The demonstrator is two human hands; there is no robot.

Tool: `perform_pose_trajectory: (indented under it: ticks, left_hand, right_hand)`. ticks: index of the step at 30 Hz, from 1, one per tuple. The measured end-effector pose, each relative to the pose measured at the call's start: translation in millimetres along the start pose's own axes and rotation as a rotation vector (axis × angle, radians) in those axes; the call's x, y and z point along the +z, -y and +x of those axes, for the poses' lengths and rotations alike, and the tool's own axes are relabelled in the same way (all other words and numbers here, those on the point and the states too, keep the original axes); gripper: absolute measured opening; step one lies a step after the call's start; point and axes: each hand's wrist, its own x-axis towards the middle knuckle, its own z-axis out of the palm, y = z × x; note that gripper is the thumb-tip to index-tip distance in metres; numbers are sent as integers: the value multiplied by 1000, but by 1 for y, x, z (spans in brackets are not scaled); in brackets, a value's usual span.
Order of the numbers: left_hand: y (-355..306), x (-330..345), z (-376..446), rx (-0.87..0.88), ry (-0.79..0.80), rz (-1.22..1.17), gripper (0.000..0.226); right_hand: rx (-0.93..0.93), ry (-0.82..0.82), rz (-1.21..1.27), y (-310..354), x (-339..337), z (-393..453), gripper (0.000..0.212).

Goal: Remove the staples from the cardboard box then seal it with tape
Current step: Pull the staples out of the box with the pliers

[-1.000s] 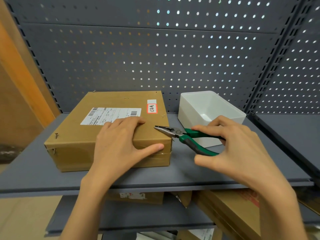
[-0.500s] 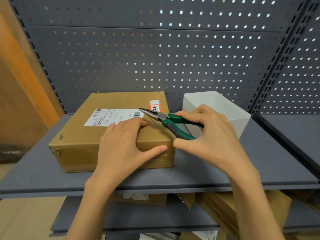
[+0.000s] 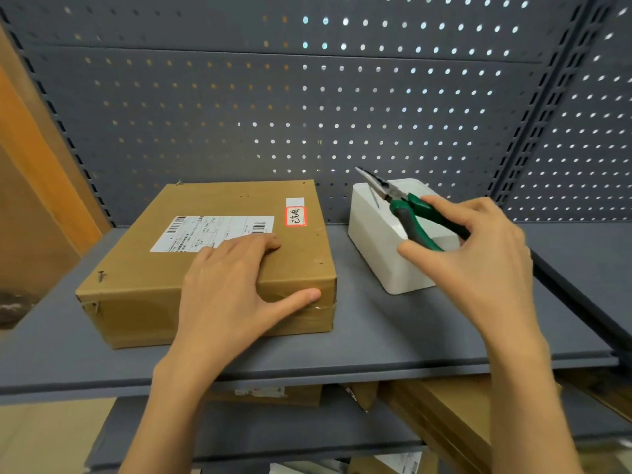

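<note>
A flat brown cardboard box (image 3: 143,278) with a white shipping label and a red-edged sticker lies on the grey shelf (image 3: 376,340). My left hand (image 3: 232,285) rests on its near right corner, fingers on top and thumb on the front side. Staples (image 3: 101,276) stick out at the near left corner. My right hand (image 3: 478,254) grips green-handled needle-nose pliers (image 3: 407,210). Their jaws hang over the white bin (image 3: 383,258), with a thin metal piece (image 3: 374,199) falling just beneath them.
A grey pegboard wall (image 3: 307,107) backs the shelf. More cardboard boxes (image 3: 451,415) lie on the lower shelf. A second shelf section (image 3: 588,254) sits to the right. An orange wooden panel (image 3: 30,159) stands on the left.
My right hand carried the pliers from the box's right edge up and rightwards over the white bin. A thin metal piece now shows under the jaws. The left hand stayed on the box.
</note>
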Motion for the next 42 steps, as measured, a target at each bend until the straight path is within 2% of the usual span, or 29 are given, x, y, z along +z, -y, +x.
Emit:
perform_pose_trajectory:
  ticks: [6, 14, 20, 28, 37, 42]
  left_hand:
    - [0, 1, 0, -1, -3, 5, 77]
    - [0, 1, 0, -3, 1, 21, 76]
    - [-1, 0, -1, 0, 2, 10, 75]
    - [-2, 0, -3, 13, 14, 35, 74]
    - [-4, 1, 0, 59, 42, 132, 78]
    - [-15, 5, 7, 9, 31, 128, 80]
  right_hand:
    - [133, -40, -124, -21, -11, 4, 48]
    - [162, 20, -171, -24, -6, 1, 57]
    - [100, 41, -108, -14, 0, -2, 58]
    - [8, 157, -41, 4, 12, -5, 59]
    - [-29, 347, -133, 3, 6, -5, 61]
    - [-32, 386, -135, 1, 2, -4, 63]
